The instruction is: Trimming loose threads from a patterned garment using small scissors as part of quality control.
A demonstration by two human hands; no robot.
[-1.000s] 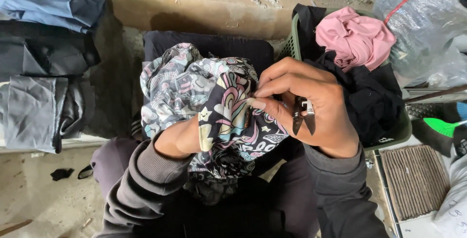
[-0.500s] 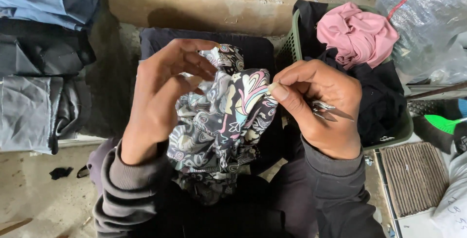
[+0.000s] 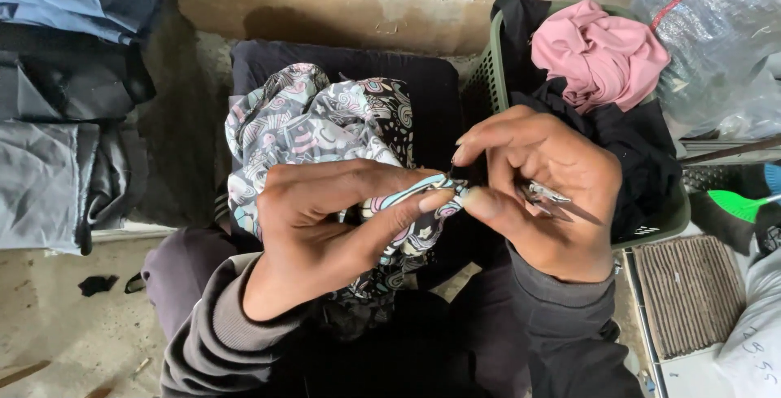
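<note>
Left hand (image 3: 325, 235) now pinches cloth (image 3: 325, 130) edge | right hand (image 3: 537, 187) has closed in, pinching same edge, snips (image 3: 553, 199) palmed | seam work resumed

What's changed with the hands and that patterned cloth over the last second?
The left hand came out from under the patterned cloth and now pinches its edge, meeting the right hand. The cloth spread out. Unchanged: the small snips in the right hand, and the green basket with the pink garment.
</note>
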